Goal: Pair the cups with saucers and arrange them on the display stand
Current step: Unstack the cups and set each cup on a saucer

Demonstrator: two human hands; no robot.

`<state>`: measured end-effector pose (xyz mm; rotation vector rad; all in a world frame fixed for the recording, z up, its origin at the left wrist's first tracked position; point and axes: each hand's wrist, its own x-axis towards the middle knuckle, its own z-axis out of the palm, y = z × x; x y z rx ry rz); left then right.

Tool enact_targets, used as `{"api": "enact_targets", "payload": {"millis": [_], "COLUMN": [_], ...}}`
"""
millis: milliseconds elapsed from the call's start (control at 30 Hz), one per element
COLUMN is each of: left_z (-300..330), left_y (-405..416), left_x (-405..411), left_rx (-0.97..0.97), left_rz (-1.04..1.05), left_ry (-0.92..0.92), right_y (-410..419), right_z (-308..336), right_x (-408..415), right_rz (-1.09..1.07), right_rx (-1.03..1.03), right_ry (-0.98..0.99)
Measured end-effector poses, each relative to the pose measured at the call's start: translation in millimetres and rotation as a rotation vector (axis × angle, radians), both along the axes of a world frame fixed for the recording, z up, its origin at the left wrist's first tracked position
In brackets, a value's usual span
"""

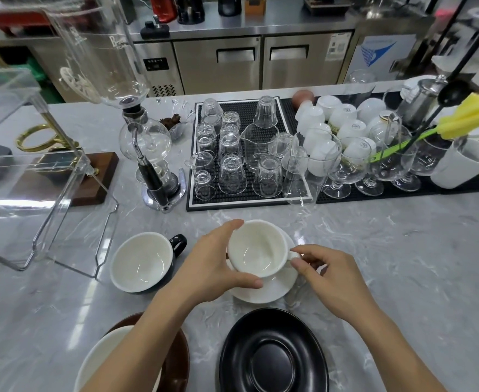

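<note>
A white cup sits tilted over a white saucer at the counter's middle. My left hand grips the cup's rim and side, thumb in front, fingers behind. My right hand pinches the cup's handle. To the left stands a black cup with a white inside, alone on the counter. An empty black saucer lies near the front edge. At the lower left a cup rests on a brown saucer, partly hidden by my left forearm. The clear acrylic display stand stands at the left.
A black mat with several upturned glasses fills the counter's back middle. White cups and stemmed glasses crowd the back right. A glass siphon brewer stands left of the mat. A white holder with a yellow brush is at the far right.
</note>
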<state>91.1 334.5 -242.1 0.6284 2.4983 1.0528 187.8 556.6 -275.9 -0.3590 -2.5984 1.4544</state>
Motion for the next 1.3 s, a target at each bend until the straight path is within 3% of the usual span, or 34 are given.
{"api": "enact_targets", "payload": {"millis": [567,767,1100,1300], "left_z": [16.6,29.6,22.1,13.3], "left_y": [-35.8,-73.9,-137.2,-148.6], "left_x": [11.6,12.3,14.4,7.8], "left_rx": [0.115,0.049,0.031,0.012], "left_rz": [0.086,0.170,0.379,0.396], "left_ry": [0.190,0.286,0.174,0.133], "right_y": [0.2,-35.1,-94.0,-123.9], "right_z": [33.1,59.9,68.7,61.6], "right_x": [-11.0,-38.3,-85.3,-108.6], "right_rz": [-0.065,0.158,0.506,0.690], "right_rx": [0.099,0.206,0.326,0.460], "right_ry": [0.050,0.094,0.068,-0.026]}}
